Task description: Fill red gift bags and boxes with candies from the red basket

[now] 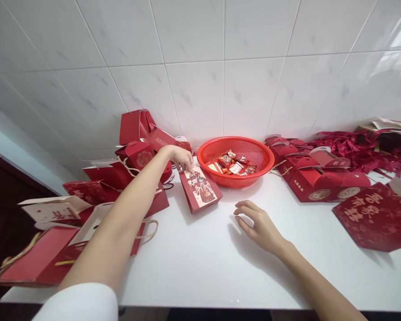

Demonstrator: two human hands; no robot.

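Box (205,196): on the white table (194,258), set at a slant, printed figures on its front face. Directions below are read from the box, with the tiled wall (194,96) at 12 o'clock.

Left hand (183,158): at 11 o'clock, on the far end of the box. Fingers bent downward, grasping that end. The forearm runs back towards 7 o'clock, ending in a white sleeve (83,303).

Right hand (259,223): at 4 o'clock, over bare table, casting a shadow. Fingers released, loosely curled, holding nothing; well apart from the box.

Basket (235,180): orange-red, perforated, at 2 o'clock, just beside the box; contact cannot be determined. Wrapped sweets (236,167) lie inside it.

Cartons (132,129): red, crowded together from 8 to 11 o'clock, several with rope handles (22,253).

Packs (307,180): red, round-flapped, grouped near 3 o'clock. Beyond them, between 2 and 3, a heap of crimson ribbon (341,143). A gold-lettered carton (370,218) sits farther out, just past 3.
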